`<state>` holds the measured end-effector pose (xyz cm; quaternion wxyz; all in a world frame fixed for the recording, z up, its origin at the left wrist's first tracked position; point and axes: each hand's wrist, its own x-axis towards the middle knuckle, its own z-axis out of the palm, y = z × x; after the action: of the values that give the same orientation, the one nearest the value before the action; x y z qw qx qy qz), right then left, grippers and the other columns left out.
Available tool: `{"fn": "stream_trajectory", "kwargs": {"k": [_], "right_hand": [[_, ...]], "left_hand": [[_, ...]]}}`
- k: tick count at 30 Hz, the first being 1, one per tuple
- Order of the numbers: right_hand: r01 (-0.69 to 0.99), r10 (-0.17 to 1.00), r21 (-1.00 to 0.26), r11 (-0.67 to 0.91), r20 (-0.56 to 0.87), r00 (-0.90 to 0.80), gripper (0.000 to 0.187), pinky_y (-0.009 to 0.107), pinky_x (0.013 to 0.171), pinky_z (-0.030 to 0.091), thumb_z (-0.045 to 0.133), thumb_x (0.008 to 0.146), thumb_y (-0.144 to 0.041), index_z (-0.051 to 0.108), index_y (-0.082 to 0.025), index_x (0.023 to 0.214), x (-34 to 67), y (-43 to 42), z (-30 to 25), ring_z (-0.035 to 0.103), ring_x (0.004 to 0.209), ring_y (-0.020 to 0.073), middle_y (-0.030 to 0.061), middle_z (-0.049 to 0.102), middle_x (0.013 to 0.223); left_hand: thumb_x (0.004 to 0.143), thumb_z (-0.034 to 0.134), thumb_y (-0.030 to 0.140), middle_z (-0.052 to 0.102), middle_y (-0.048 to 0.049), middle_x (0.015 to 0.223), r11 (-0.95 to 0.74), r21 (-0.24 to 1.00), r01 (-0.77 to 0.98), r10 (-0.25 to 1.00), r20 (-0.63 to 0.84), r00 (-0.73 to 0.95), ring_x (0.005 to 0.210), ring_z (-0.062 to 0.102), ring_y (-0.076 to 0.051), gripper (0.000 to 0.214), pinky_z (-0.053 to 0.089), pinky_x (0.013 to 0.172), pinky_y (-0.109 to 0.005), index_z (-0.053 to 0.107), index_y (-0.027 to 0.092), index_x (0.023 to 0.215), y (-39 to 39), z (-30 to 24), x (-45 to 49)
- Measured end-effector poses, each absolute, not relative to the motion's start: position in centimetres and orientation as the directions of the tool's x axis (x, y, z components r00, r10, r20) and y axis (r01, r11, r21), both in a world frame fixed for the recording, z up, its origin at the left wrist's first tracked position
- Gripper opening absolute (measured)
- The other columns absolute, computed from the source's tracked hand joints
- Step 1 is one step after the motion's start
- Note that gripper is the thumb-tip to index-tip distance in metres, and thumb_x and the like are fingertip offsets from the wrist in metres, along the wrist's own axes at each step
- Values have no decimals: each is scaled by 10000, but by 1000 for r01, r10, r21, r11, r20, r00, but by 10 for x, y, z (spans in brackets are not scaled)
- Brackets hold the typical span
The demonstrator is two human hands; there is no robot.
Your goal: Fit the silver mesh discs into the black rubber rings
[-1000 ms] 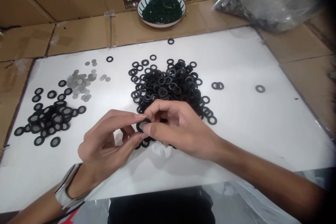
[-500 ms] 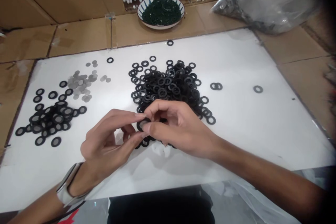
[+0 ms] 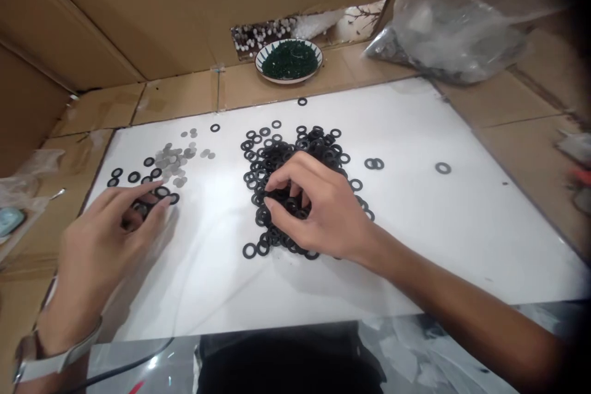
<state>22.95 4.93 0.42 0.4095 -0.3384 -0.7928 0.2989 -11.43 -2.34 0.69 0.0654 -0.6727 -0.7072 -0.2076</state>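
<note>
My left hand is over the left side of the white board. Its thumb and index finger close on a black washer with a grey centre. Under and behind these fingers lie more black washers with grey discs in them, partly hidden. My right hand hovers at the big pile of plain black washers. Its fingers are curled, with a small gap between thumb and index tip and nothing visible between them. Loose grey discs are scattered just beyond my left hand.
A plate of dark green bits stands on the cardboard behind the white board. At the back right rests a clear plastic bag. Single washers lie apart, among them one at the right. Cardboard walls rise behind.
My hands have parted. The left one moved left with the washer both were fingering, to the washers with grey discs. The right stays over the plain pile, its fingertips now apart.
</note>
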Motion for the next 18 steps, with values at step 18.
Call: {"fn": "stream_trajectory", "kwargs": {"k": [18], "right_hand": [[468, 584, -353, 810, 418, -696, 214, 490, 931, 571, 662, 1081, -231, 856, -142, 1069, 222, 52, -25, 589, 1088, 311, 149, 743, 1162]], "left_hand": [[1102, 626, 379, 779, 12, 1071, -80, 157, 984, 881, 473, -4, 726, 639, -140, 197, 466, 686, -326, 805, 302, 1129, -26, 12, -103]]}}
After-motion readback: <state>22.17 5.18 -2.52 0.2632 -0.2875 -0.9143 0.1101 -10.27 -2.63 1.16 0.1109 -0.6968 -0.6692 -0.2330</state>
